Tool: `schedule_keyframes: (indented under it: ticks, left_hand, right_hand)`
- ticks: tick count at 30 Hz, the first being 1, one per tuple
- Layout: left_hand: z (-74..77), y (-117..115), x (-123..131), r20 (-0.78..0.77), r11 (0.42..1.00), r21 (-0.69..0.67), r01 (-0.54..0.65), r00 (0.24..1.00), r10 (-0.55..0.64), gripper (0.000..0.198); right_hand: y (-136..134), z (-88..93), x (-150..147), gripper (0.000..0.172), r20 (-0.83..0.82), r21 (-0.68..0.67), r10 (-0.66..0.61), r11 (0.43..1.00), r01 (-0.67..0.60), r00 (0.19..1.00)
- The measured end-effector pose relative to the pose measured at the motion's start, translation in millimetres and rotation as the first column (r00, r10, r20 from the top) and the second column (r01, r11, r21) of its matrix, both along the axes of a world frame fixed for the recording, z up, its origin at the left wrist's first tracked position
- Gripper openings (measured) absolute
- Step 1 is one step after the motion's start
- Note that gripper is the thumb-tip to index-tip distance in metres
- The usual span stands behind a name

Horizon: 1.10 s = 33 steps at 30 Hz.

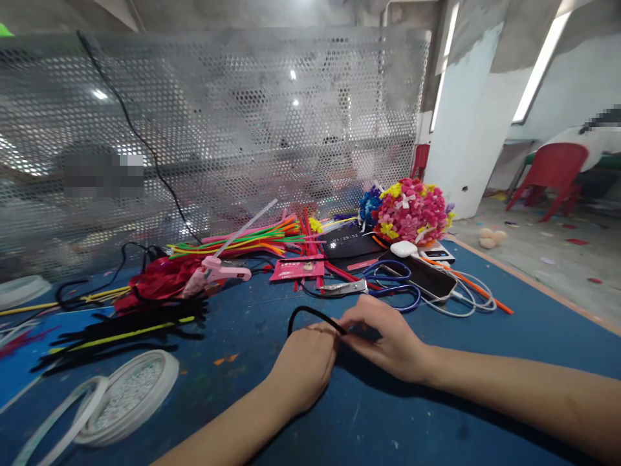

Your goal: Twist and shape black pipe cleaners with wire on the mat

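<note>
A black pipe cleaner (313, 310) is bent into an arch between my two hands, above the blue table. My left hand (308, 362) is closed around one end, its fingertips hidden behind the back of the hand. With thumb and forefinger, my right hand (383, 340) pinches the other end close beside the left knuckles. Just beyond the hands lie blue-handled scissors (388, 285), partly open. More black pipe cleaners (130, 330) lie in a pile on the left, with a yellow one across them.
A pink glue gun (216, 275) rests by red cloth (158, 281). Coloured pipe cleaners (257, 239), a phone (429, 278) with a white cable and a fuzzy flower bouquet (412, 210) stand behind. A white dish of beads (130, 395) is near left. A perforated metal screen (272, 129) borders the table.
</note>
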<state>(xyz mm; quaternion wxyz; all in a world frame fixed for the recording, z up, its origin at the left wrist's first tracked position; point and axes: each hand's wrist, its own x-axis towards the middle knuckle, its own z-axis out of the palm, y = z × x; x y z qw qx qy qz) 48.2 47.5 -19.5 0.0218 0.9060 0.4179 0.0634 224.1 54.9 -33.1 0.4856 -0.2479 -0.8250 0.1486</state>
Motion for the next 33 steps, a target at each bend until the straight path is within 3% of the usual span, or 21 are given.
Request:
schedule_keyframes:
  ticks: [4, 10, 14, 17, 19, 20, 22, 25, 27, 30, 33]
  left_hand:
    - [3.2, 0.7, -1.1, 0.334, 0.984, -0.176, -0.026, 0.939, 0.085, 0.019]
    - [4.9, -3.1, 6.2, 0.717, 0.915, -0.398, 0.058, 0.642, 0.271, 0.028]
    - [1.4, -3.4, 13.3, 0.753, 0.763, -0.624, 0.169, 0.389, 0.530, 0.036]
    - [-0.4, 1.4, 12.4, 0.690, 0.628, -0.723, 0.287, 0.285, 0.665, 0.043]
    - [-1.0, 4.9, 10.2, 0.672, 0.593, -0.737, 0.325, 0.255, 0.695, 0.044]
    - [-1.2, 6.1, 9.1, 0.672, 0.590, -0.736, 0.332, 0.248, 0.698, 0.044]
    - [-1.6, 7.2, 7.8, 0.680, 0.595, -0.728, 0.341, 0.251, 0.689, 0.042]
    - [-2.0, 5.9, 7.8, 0.679, 0.582, -0.729, 0.361, 0.275, 0.680, 0.039]
    - [-1.3, 3.2, 8.1, 0.680, 0.583, -0.731, 0.354, 0.316, 0.661, 0.036]
    - [2.2, -3.5, 8.2, 0.700, 0.649, -0.703, 0.291, 0.446, 0.558, 0.033]
    - [7.7, -11.1, 8.6, 0.687, 0.803, -0.564, 0.195, 0.650, 0.324, 0.030]
  right_hand:
    - [-0.8, -1.3, -3.7, 0.011, 0.089, 0.094, 0.092, 0.990, -0.100, 0.992]
    - [-1.2, 3.5, -5.7, 0.014, -0.007, 0.059, 0.153, 0.986, -0.153, 0.988]
    - [-1.1, 6.1, -4.2, 0.009, -0.030, 0.006, 0.211, 0.977, -0.211, 0.977]
    - [1.8, 6.8, -5.0, 0.020, -0.173, -0.238, 0.196, 0.943, -0.234, 0.965]
    - [6.2, 5.8, -7.1, 0.033, -0.331, -0.434, 0.147, 0.853, -0.289, 0.932]
    - [8.9, 4.9, -8.5, 0.039, -0.430, -0.519, 0.123, 0.777, -0.356, 0.894]
    - [14.6, 2.9, -11.2, 0.045, -0.646, -0.624, 0.041, 0.547, -0.558, 0.763]
    - [21.8, 1.0, -12.7, 0.048, -0.817, -0.575, -0.159, 0.165, -0.801, 0.554]
    - [24.9, 0.4, -11.6, 0.046, -0.826, -0.520, -0.255, 0.001, -0.854, 0.502]
    - [27.0, -0.8, -9.1, 0.042, -0.807, -0.491, -0.302, -0.134, -0.861, 0.507]
    - [27.1, -2.4, -7.6, 0.037, -0.807, -0.502, -0.267, -0.160, -0.850, 0.527]
